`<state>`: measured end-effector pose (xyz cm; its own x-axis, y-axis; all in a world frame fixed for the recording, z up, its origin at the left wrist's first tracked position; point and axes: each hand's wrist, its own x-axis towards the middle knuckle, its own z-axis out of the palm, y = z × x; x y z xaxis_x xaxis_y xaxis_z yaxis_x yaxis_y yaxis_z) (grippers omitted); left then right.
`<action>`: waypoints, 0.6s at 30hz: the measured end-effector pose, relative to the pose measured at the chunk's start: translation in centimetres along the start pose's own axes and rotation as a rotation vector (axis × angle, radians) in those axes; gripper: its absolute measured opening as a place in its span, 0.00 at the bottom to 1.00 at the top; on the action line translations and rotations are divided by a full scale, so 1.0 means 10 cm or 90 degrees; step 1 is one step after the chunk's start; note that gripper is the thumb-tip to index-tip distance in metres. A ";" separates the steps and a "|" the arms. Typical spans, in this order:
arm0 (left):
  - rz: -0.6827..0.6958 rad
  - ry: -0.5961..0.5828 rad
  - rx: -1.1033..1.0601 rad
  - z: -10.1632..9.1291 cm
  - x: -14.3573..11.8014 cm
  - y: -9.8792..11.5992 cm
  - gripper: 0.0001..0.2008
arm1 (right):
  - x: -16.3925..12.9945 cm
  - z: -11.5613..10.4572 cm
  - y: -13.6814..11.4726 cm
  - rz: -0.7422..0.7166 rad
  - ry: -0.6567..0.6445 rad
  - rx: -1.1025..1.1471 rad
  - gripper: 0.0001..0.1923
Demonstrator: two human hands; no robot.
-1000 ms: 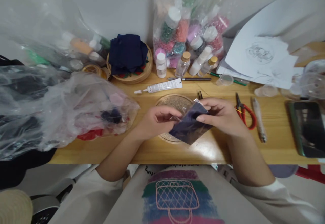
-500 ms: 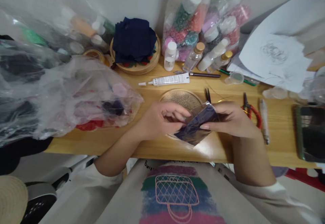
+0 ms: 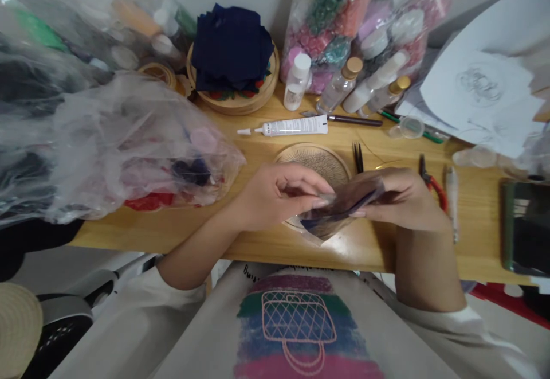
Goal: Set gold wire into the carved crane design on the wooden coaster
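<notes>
Both my hands hold a small clear plastic packet of dark purple material (image 3: 339,210) above a round wooden coaster (image 3: 315,161) near the table's front edge. My left hand (image 3: 275,195) pinches the packet's left end between thumb and fingers. Its right side is gripped by my right hand (image 3: 401,198). The packet is tilted nearly flat and looks blurred.
On the wooden table (image 3: 275,138): a large plastic bag of fabric (image 3: 120,149) at left, a glue tube (image 3: 292,127), tweezers (image 3: 357,158), red-handled pliers (image 3: 433,181), a phone (image 3: 526,227), papers (image 3: 485,92), bottles and bead bags (image 3: 356,35), and a wooden tray with navy cloth (image 3: 232,58).
The packet has tipped from upright to nearly flat between my hands. The camera has dipped and shifted, so the table's things sit higher and further right in view.
</notes>
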<state>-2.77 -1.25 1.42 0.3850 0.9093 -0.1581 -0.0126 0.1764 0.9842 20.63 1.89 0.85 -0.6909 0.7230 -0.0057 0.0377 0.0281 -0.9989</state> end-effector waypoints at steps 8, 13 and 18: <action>0.029 -0.024 -0.022 -0.01 -0.01 0.04 0.05 | 0.00 -0.03 -0.03 -0.065 -0.044 -0.014 0.06; 0.009 -0.073 -0.031 -0.04 -0.01 0.07 0.05 | -0.02 -0.05 -0.04 -0.051 -0.047 -0.004 0.06; 0.028 -0.138 -0.031 -0.11 -0.02 0.10 0.05 | -0.05 -0.09 -0.06 -0.070 -0.001 -0.019 0.06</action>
<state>-3.86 -0.83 2.39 0.5722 0.8152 -0.0893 -0.0759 0.1611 0.9840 21.57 2.13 1.51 -0.6936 0.7128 0.1037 -0.0170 0.1277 -0.9917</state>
